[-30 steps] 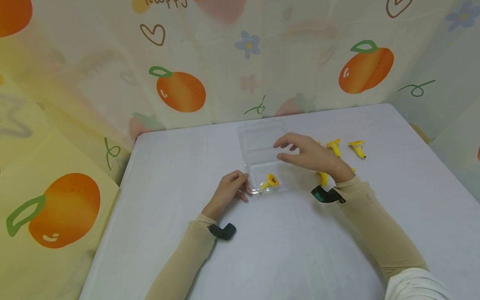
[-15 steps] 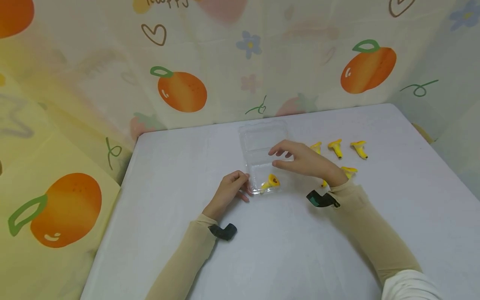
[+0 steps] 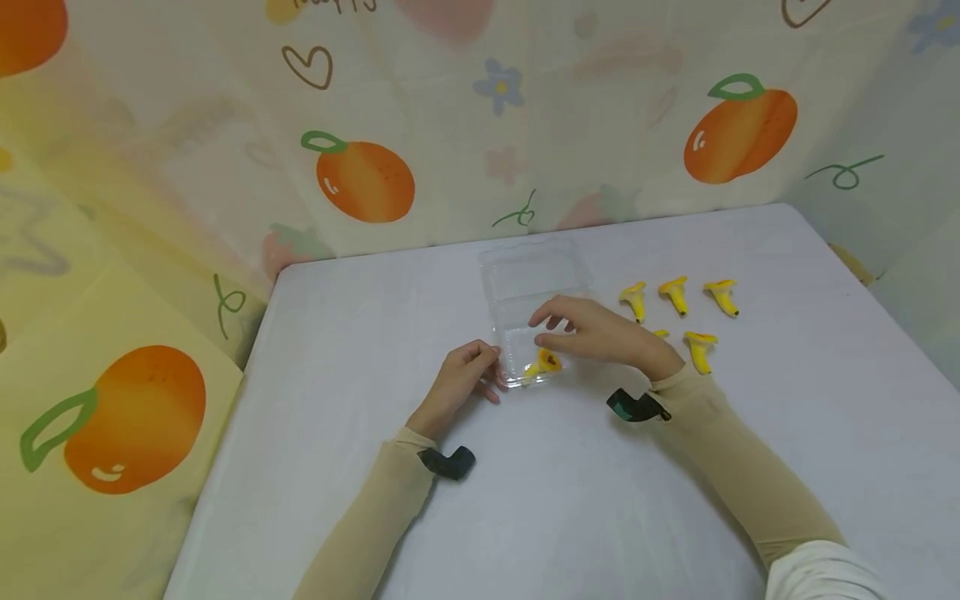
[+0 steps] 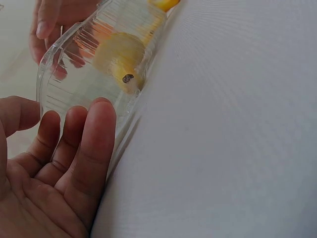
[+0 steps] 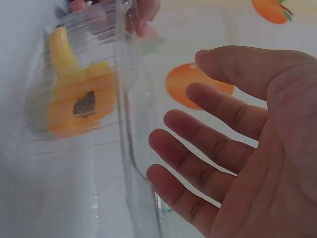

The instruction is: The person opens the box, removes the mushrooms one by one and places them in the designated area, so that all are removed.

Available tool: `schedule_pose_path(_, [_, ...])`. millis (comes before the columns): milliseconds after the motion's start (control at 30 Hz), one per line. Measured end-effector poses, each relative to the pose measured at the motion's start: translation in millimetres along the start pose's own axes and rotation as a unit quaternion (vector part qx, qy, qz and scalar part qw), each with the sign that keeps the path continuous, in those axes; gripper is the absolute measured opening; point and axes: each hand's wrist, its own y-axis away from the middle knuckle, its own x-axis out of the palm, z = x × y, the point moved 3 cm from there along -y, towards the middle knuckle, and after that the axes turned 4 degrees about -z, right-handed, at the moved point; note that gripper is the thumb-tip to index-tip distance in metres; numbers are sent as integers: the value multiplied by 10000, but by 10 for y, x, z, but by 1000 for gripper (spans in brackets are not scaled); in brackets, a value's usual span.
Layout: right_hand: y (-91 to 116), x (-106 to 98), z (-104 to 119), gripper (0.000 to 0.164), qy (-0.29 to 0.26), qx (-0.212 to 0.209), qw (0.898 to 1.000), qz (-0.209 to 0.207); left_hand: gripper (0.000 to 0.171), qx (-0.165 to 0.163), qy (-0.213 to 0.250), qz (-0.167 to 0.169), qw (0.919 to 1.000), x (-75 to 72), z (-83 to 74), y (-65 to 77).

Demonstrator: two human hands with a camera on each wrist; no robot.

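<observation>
A clear plastic clamshell box (image 3: 513,315) lies with its lid folded back, away from the person. Inside its near part rests one yellow trumpet-shaped mushroom (image 3: 550,361), also seen through the box wall in the left wrist view. My left hand (image 3: 459,379) holds the box's near left corner between thumb and fingers. Over the box's right side hovers my right hand (image 3: 600,329). In the right wrist view its fingers are spread and loosely bent, with nothing between them and the mushroom (image 5: 74,94) beyond the box wall.
Several more yellow mushrooms (image 3: 701,350) lie on the white table (image 3: 570,500) right of the box, one partly hidden by the right hand. A fruit-print curtain (image 3: 442,167) hangs behind the table's far edge.
My right hand has shifted left and toward the person, lower over the box's near part. More mushrooms on the right now show from behind it. The left hand and box stay put.
</observation>
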Motion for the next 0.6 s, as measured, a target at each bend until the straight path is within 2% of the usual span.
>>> schedule_pose_path(233, [-21,118,-39,36,66,221,9994,250,26,-54,22,-55,10000,3,-19,15])
schedule_pose_path(600, [-40,278,-101,40,553,244,9972,443,27,32,10,-75,10000,15,-5,11])
